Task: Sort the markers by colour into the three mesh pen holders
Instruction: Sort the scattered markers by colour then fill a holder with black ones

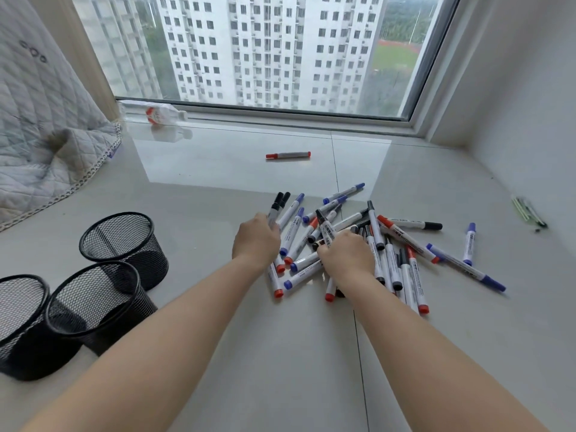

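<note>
holders (123, 241) left of marker pile (358, 244)

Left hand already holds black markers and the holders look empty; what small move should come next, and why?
Probably carry the left hand with its black markers to the nearest mesh holder and drop them in: all three look empty, while the right hand grips another in the pile.

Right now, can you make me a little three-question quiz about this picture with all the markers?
1. True or false: the three mesh pen holders already have markers in them.
2. What cap colour are the markers in the left hand? A red, B black, C blue.
3. Fill in: the lone marker lying near the window has a ___ cap.

Key: 1 false, they look empty. 2 B. 3 red.
</note>
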Tool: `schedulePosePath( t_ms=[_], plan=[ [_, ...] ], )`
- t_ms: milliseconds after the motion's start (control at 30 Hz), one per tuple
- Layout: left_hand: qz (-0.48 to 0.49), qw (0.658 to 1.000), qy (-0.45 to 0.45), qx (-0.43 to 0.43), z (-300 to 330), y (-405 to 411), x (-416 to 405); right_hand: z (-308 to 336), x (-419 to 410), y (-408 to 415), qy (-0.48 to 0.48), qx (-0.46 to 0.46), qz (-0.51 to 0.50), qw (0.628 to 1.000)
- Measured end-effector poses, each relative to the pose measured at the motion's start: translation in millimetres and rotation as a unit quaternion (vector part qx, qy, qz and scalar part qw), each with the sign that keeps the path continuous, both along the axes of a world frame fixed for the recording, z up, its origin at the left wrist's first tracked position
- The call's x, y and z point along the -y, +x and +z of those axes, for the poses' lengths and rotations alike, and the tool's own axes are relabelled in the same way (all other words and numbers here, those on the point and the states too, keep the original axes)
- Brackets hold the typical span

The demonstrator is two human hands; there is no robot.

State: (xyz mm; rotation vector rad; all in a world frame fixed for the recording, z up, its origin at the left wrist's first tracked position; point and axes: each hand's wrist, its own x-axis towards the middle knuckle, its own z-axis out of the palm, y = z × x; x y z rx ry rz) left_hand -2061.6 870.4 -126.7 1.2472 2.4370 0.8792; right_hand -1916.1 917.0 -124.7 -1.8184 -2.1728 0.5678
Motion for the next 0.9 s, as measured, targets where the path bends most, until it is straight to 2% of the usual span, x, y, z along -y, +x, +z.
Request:
schedulePosePath(
  t_ms=[167,367,533,733,833,900],
  plan=[
    [-0.039,0.997,-0.025,0.059,0,25,-5,7,-5,24,-0.042,-0.155,-0.047,0.986],
    [-0.112,0.989,-0.038,0.085,7,63,-14,15,-10,74,-0.056,-0.168,-0.086,0.980],
    [-0.160,0.982,-0.089,0.045,7,92,-20,14,-14,92,-0.157,-0.224,-0.115,0.955],
    [-0.129,0.987,-0.092,-0.023,2,107,-23,7,-16,94,-0.101,-0.166,-0.086,0.977],
    [-0.136,0.980,-0.115,-0.085,-1,110,-27,4,-18,92,-0.089,-0.107,-0.074,0.987],
    [-0.131,0.979,-0.125,-0.091,-2,111,-31,3,-21,88,-0.079,-0.067,-0.074,0.992]
  ],
)
